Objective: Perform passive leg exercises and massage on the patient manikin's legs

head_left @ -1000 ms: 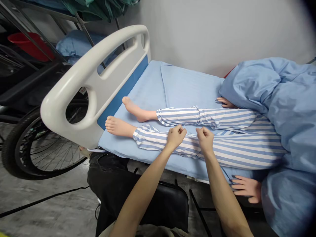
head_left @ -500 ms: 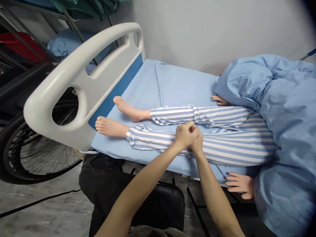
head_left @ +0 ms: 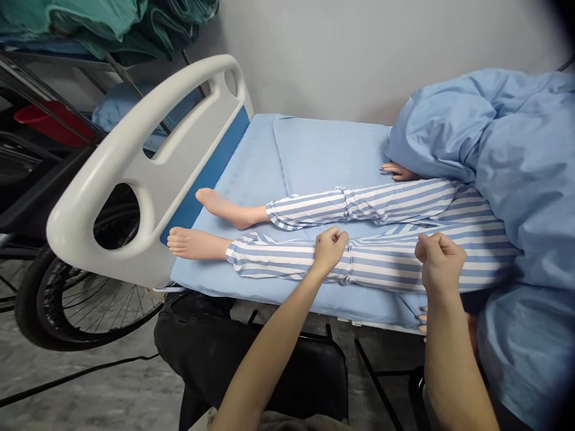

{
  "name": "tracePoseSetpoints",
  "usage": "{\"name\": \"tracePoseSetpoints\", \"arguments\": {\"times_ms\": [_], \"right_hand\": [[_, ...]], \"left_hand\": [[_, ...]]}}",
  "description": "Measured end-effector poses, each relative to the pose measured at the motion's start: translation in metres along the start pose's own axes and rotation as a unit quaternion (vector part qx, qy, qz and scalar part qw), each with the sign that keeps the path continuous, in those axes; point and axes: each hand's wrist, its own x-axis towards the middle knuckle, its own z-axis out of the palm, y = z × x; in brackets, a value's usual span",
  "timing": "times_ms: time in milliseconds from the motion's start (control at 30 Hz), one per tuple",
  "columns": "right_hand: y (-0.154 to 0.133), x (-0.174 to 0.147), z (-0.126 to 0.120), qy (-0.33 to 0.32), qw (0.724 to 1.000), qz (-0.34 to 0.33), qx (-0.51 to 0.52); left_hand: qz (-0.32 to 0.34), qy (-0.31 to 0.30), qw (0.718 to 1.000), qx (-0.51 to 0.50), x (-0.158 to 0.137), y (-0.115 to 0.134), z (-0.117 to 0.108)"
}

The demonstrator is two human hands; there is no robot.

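Observation:
My left hand (head_left: pixel 331 248) is closed in a fist over the near shin of a manikin in striped pyjama trousers (head_left: pixel 390 269). Curled into a fist as well, my right hand (head_left: pixel 442 260) is above the near thigh, further right. Nothing shows in either fist. Whether the knuckles touch the cloth I cannot tell. The manikin's bare feet (head_left: pixel 197 244) point toward the footboard. One manikin hand (head_left: pixel 399 172) rests beyond the legs; the other is mostly hidden behind my right forearm.
A blue quilt (head_left: pixel 534 179) is bunched over the manikin's upper body. The white footboard (head_left: pixel 148 131) closes the bed's left end, with a wheelchair wheel (head_left: pixel 90 305) beside it. A black chair (head_left: pixel 314 371) stands at the near side. Green cloth (head_left: pixel 112 24) lies on a rack behind.
My hands were together above the near knee. They have come apart: the right has moved right over the thigh, while the left stays near the shin. The view has shifted slightly.

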Motion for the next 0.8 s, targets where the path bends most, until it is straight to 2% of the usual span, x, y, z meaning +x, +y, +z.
{"name": "tracePoseSetpoints", "arguments": {"times_ms": [133, 233, 300, 433, 533, 633, 800], "right_hand": [[0.024, 0.002, 0.008, 0.005, 0.999, -0.01, -0.049], [0.038, 0.004, 0.01, 0.045, 0.999, -0.02, -0.013], [0.041, 0.003, 0.009, 0.058, 0.998, -0.019, 0.016], [0.041, 0.002, 0.005, 0.036, 0.999, -0.025, 0.01], [0.039, 0.002, 0.005, 0.042, 0.999, -0.029, -0.001], [0.039, 0.001, 0.007, 0.04, 0.999, -0.032, -0.011], [0.033, -0.002, 0.007, 0.041, 0.999, -0.022, 0.001]], "left_hand": [[-0.001, 0.004, 1.0, 0.004, 0.001, -0.002, 0.001], [0.002, 0.014, 1.0, 0.008, -0.005, 0.001, 0.006], [0.012, -0.01, 1.0, 0.015, -0.012, 0.007, 0.017], [0.031, -0.094, 0.994, 0.034, -0.023, 0.018, 0.05], [0.024, -0.114, 0.99, 0.076, -0.021, 0.016, 0.067], [0.022, -0.123, 0.987, 0.099, -0.018, 0.006, 0.069], [0.026, -0.124, 0.989, 0.078, -0.019, -0.002, 0.064]]}}
